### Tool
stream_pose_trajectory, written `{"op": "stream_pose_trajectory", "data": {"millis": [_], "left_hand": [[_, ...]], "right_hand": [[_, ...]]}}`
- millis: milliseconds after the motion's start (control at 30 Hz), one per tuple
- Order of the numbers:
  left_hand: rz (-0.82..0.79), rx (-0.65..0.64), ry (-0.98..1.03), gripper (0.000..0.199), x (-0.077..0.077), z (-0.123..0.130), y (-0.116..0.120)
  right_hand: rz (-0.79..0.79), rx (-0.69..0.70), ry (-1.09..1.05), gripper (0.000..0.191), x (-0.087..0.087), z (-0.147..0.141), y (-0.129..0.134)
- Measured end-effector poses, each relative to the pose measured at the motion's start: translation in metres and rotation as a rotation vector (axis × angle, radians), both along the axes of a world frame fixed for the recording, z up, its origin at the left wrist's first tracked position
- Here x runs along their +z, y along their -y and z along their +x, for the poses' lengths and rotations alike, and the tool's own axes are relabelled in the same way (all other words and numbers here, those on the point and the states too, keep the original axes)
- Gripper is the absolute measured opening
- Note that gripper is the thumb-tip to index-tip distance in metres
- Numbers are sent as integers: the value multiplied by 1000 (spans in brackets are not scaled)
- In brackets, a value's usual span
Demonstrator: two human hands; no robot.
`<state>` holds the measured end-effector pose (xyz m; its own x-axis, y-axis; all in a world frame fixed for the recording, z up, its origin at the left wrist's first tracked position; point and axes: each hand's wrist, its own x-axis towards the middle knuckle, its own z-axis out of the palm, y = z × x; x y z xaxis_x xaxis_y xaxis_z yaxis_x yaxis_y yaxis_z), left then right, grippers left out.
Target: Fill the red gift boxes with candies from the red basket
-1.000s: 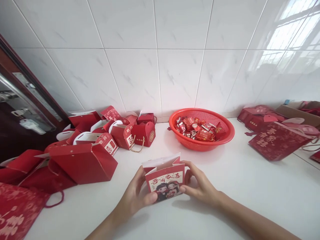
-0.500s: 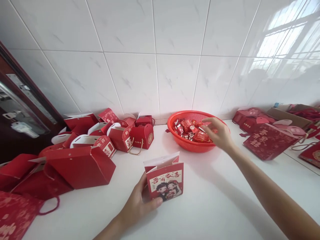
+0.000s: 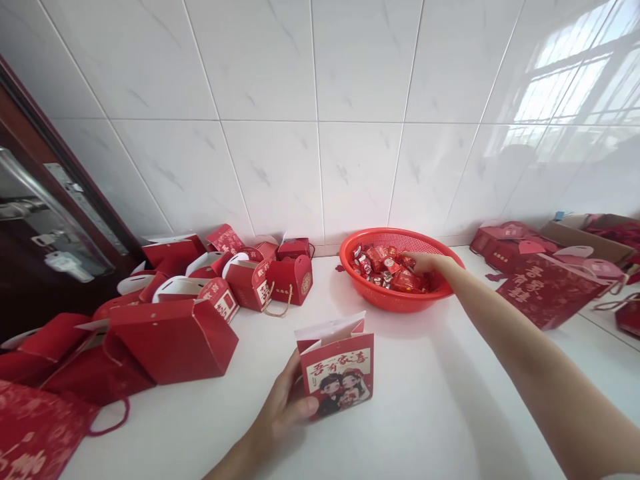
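Observation:
My left hand (image 3: 287,402) grips the left side of a small red paper candy box (image 3: 340,373), thumb across its front. The box stands upright on the white tabletop, its top open, with a cartoon couple and Chinese lettering on the front. My right hand (image 3: 425,263) reaches into a red plastic basket (image 3: 393,303), its fingertips down among the wrapped candies (image 3: 383,263). Those fingertips are hidden, so whether they hold a candy does not show.
Several red gift boxes (image 3: 175,340) crowd the left side, some with cord handles. On the right stand more red boxes (image 3: 553,290) and a brown carton (image 3: 585,240). A tiled wall (image 3: 270,173) closes off the back; a dark door with keys (image 3: 65,263) is far left.
My right hand has gone down from above the basket's right side into the candies. My left hand still holds the box; the view has shifted slightly.

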<state>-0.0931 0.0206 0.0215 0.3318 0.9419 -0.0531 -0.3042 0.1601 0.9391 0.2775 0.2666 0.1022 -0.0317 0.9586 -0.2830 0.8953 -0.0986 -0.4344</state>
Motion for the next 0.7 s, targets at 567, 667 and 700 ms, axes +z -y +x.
{"op": "stream_pose_trajectory", "data": {"millis": [567, 667, 700], "left_hand": [[-6, 31, 12, 74, 17, 10, 4], [-9, 41, 42, 74, 17, 12, 4], [-3, 49, 47, 74, 17, 12, 4]], "right_hand": [[207, 130, -562, 33, 17, -10, 21], [257, 141, -675, 41, 16, -12, 20], [274, 141, -706, 44, 15, -13, 19]]}}
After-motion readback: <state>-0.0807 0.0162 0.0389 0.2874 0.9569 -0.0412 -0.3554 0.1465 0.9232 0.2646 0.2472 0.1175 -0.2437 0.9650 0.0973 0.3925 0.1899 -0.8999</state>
